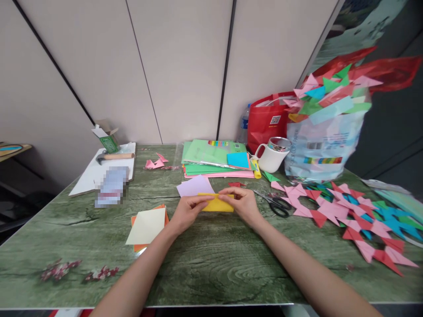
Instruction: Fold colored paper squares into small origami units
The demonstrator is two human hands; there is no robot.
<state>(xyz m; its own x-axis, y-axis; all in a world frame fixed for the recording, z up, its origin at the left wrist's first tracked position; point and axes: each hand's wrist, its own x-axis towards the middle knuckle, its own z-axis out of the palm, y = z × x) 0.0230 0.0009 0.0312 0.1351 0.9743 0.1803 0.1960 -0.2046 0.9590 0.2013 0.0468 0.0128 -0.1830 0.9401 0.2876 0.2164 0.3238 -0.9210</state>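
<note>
Between my two hands is a folded strip of yellow paper (216,204), held level just above the table. My left hand (188,212) pinches its left end between thumb and fingers. At the other end, my right hand (243,204) grips the upper right edge in the same way. Behind the strip lie sheets of lilac paper (195,186), partly covered by it. A small red folded piece (237,184) sits just beyond my right hand. To the left of my left forearm rests a stack of square sheets (147,226), cream over orange.
Black-handled scissors (279,207) and joined pink, red and blue paper stars (330,207) lie at right. Coloured paper packs (211,154), a white mug (271,158) and a stuffed plastic bag (327,141) stand behind. A hammer (115,156) is at left.
</note>
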